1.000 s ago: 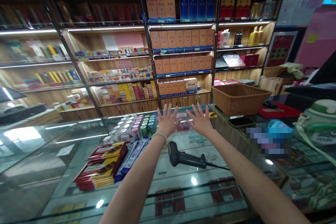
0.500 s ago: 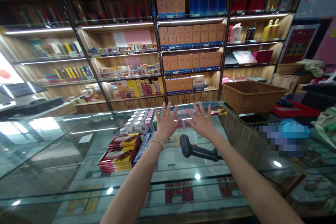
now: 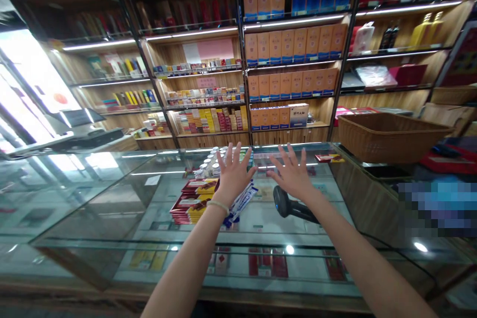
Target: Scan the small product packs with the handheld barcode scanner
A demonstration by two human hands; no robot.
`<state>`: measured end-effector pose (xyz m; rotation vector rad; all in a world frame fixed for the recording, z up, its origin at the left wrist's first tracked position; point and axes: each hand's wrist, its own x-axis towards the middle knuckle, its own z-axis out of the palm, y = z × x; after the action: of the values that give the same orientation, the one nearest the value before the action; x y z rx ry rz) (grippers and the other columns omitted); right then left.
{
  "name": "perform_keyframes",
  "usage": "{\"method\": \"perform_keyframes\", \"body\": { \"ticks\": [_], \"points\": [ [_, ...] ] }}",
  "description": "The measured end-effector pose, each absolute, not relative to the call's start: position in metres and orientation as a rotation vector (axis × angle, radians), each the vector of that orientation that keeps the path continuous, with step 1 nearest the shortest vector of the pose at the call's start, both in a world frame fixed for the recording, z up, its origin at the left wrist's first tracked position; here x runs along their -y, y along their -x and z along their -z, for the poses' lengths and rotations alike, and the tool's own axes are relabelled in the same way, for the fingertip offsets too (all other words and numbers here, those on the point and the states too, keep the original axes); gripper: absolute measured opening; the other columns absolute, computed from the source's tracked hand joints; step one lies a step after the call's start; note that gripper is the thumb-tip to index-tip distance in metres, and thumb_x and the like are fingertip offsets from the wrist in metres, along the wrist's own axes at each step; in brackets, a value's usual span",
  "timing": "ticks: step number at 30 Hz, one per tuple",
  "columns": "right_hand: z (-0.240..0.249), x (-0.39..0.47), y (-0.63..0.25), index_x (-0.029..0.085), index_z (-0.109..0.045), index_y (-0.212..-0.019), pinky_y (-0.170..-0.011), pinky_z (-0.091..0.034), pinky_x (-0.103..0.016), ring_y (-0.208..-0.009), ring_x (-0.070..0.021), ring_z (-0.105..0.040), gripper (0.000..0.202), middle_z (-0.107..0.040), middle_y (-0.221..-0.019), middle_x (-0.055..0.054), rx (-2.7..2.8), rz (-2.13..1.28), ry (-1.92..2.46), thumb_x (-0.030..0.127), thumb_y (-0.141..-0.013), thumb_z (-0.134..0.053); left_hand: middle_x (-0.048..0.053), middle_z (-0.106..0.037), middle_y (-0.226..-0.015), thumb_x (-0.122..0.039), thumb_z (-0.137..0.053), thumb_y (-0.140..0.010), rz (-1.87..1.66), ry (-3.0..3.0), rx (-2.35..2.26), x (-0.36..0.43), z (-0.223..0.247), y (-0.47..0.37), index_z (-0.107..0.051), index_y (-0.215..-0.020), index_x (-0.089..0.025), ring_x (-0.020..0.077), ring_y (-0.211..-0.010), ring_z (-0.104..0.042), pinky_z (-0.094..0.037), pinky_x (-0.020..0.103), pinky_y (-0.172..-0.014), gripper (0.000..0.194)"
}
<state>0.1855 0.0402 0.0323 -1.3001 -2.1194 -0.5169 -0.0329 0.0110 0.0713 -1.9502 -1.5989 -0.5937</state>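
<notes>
Head view: glass counter (image 3: 261, 236) spanning 8 to 4 o'clock, stocked shelves (image 3: 324, 108) at 12.
Left hand (image 3: 234, 174): fingers spread apart, back upward; cannot tell whether it touches the glass.
Red-and-yellow bars (image 3: 192, 203): stacked, 8 o'clock from it.
Blue-and-white packets (image 3: 243, 202): 5 o'clock from it.
Right hand (image 3: 293, 175): fingers apart, back upward.
Scanner (image 3: 283, 202): 6 o'clock from it, partly hidden.
Brown basket (image 3: 391, 141): between 2 and 3 o'clock.

The counter (image 3: 268, 234) is glossy glass, the scanner (image 3: 282, 202) smooth plastic.
</notes>
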Motion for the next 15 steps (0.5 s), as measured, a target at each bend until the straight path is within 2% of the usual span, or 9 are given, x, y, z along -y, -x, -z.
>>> {"method": "perform_keyframes", "body": {
  "ticks": [7, 15],
  "points": [
    [-0.037, -0.027, -0.132, 0.027, -0.054, -0.153, -0.125, 0.008, -0.071, -0.161, -0.0364, -0.016, 0.062, -0.028, -0.173, -0.012, 2.154, 0.511, 1.149, 0.062, -0.104, -0.04, 0.012, -0.028, -0.173, -0.058, -0.046, -0.102, 0.545, 1.851, 1.668, 0.013, -0.083, 0.077, -0.043, -0.16, -0.029, 0.0392, -0.162, -0.014, 0.0, 0.076, -0.125, 0.065],
    [-0.04, -0.016, -0.089, 0.02, -0.053, -0.153, -0.125, 0.008, -0.07, -0.161, -0.0371, -0.014, 0.069, -0.025, -0.174, -0.015, 2.248, 0.41, 1.155, 0.064, -0.105, -0.033, 0.014, -0.028, -0.173, -0.056, -0.047, -0.102, 0.497, 1.76, 1.755, 0.035, -0.089, 0.126, -0.043, -0.16, -0.03, 0.0398, -0.162, -0.013, 0.002, 0.075, -0.125, 0.064]
  ]
}}
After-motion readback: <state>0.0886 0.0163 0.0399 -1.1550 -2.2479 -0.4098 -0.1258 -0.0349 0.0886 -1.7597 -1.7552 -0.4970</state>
